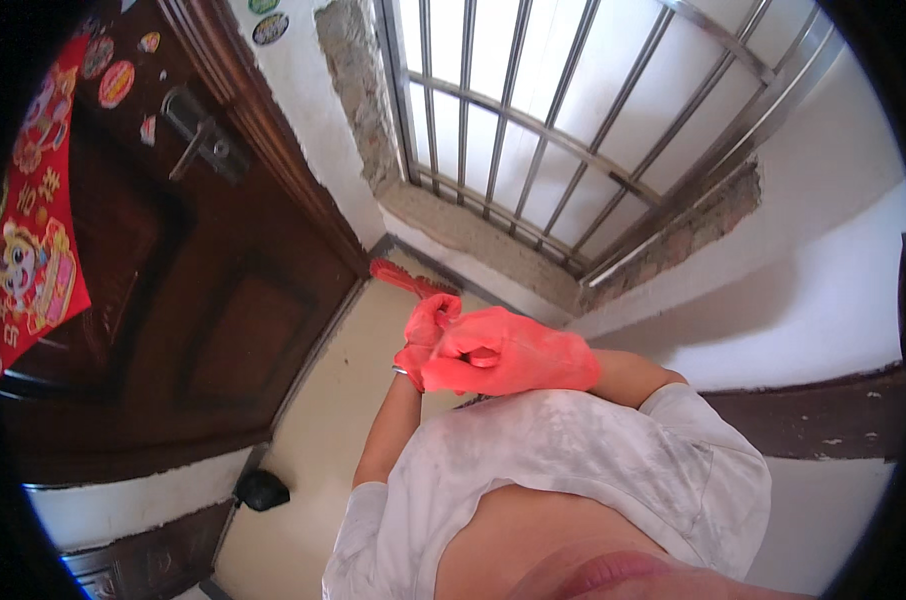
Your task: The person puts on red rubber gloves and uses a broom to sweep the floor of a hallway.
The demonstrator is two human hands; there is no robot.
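Note:
My left hand (425, 335), in a coral-red rubber glove, is curled in front of my chest. My right hand (524, 351), gloved alike, is closer to the camera and partly covers the left. A red broom (412, 278) has its bristled head at the floor just beyond my hands. Both fists appear closed around its handle, which the gloves mostly hide. What looks like the handle's reddish end shows inside the right fist. A band circles my left wrist at the glove's cuff.
A dark brown door (250, 330) with a lever handle (190, 150) and a red paper decoration (44, 262) stands at left. Metal window bars (528, 120) rise above a rough concrete sill (483, 244). On the beige floor (318, 420) sits a black object (262, 490) against the wall.

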